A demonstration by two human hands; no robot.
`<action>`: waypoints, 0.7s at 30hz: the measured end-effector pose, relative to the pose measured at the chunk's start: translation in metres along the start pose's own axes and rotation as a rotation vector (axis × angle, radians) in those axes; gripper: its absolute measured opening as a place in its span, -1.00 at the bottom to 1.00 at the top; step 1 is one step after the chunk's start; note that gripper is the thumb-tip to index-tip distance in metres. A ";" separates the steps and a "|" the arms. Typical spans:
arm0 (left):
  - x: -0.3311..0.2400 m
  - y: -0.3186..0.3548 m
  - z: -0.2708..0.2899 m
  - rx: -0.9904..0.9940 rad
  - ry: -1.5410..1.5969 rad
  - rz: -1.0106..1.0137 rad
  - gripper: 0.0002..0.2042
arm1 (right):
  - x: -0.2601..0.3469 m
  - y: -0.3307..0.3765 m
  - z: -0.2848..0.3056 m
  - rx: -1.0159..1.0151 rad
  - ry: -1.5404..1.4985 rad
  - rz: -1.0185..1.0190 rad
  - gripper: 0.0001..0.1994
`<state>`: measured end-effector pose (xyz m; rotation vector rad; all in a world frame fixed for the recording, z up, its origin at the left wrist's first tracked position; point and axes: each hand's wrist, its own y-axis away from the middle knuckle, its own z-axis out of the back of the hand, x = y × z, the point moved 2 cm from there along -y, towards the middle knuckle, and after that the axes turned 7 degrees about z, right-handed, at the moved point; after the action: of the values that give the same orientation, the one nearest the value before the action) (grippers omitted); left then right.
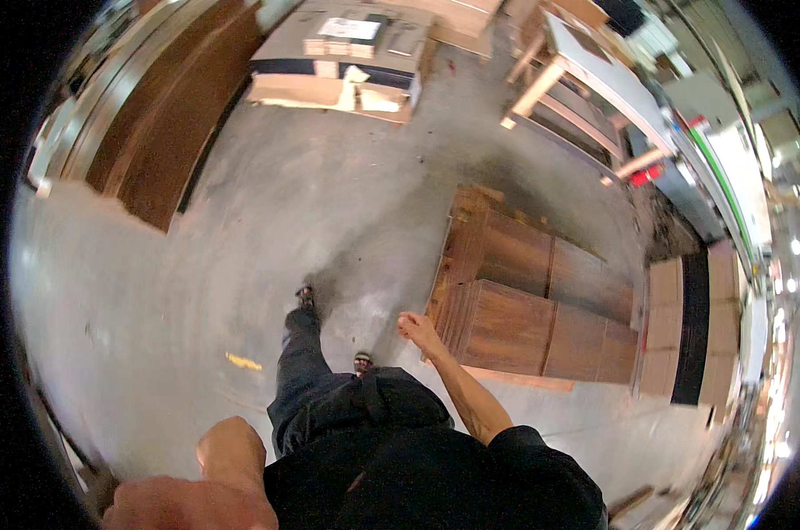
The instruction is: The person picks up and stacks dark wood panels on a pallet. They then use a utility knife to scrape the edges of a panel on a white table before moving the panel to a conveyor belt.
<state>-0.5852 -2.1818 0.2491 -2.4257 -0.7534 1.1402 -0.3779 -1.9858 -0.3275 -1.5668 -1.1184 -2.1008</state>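
Note:
My right hand (414,327) hangs out in front of my right hip with its fingers curled in, and nothing shows in it. Closest to it is a low stack of dark brown wood-grain panels (510,327) on the floor to the right; the hand overlaps the stack's near left corner in view, and I cannot tell whether they touch. My left arm is bent up at the lower left. My left hand (184,505) is large and blurred at the lower edge, close to the camera, its fingers not made out.
I am mid-stride on a grey concrete floor (179,291). Long brown boards (175,132) lie at the far left, and a pallet-like stack of flat sheets (281,44) stands ahead. A wooden-legged table (612,75) is at the far right; strapped cardboard (660,331) stands beyond the panels.

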 end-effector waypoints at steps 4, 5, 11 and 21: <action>-0.011 -0.072 0.072 0.066 0.125 0.116 -0.72 | 0.005 -0.032 -0.009 -0.106 0.131 -0.151 -0.72; -0.014 -0.093 0.090 0.080 0.150 0.145 -0.72 | -0.003 -0.034 -0.009 -0.134 0.177 -0.203 -0.75; -0.034 -0.211 0.167 0.019 0.274 0.371 -0.66 | -0.037 -0.007 -0.074 -0.314 0.164 -0.135 -0.76; 0.010 -0.375 0.215 -0.003 0.090 0.947 -0.68 | -0.027 -0.043 -0.177 -0.699 -1.146 -0.273 -0.48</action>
<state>-0.8659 -1.8580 0.3065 -2.8593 0.5121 1.2754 -0.5156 -2.0912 -0.3883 -3.3485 -0.8770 -1.7498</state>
